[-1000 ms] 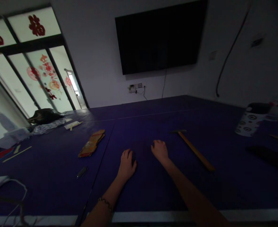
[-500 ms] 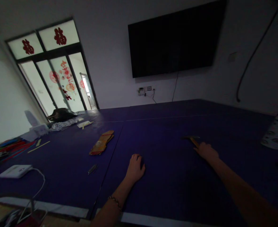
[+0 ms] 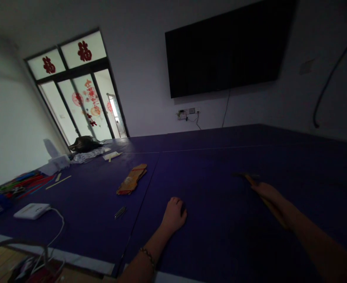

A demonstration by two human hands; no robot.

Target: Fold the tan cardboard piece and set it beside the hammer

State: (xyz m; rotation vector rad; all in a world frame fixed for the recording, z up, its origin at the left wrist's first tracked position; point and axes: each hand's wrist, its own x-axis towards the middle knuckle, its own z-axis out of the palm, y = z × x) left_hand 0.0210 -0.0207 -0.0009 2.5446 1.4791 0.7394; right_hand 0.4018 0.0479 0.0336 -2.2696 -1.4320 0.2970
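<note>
Hammer [image 3: 273, 212] is over on the right side of the desk [image 3: 208, 177], with the right hand [image 3: 266, 192] wrapped around the handle a bit below the head. Can't tell if it's lifted or touching the surface, it's pretty dark there. I'd guess gripping that close to the head makes the heavy end easier to control. Left hand [image 3: 175, 214] is palm down, fingers loosely curled, thumb apart, nothing visible in it, probably just resting for support. Brown cardboard [image 3: 132, 180] and some thin metal pieces [image 3: 120, 212] sit off to its left, maybe parked there to stay out of the way. Looks-wise: yellowish-brown handle, wooden I think, with a slim, dark head set crosswise. Too blurry for markings.
</note>
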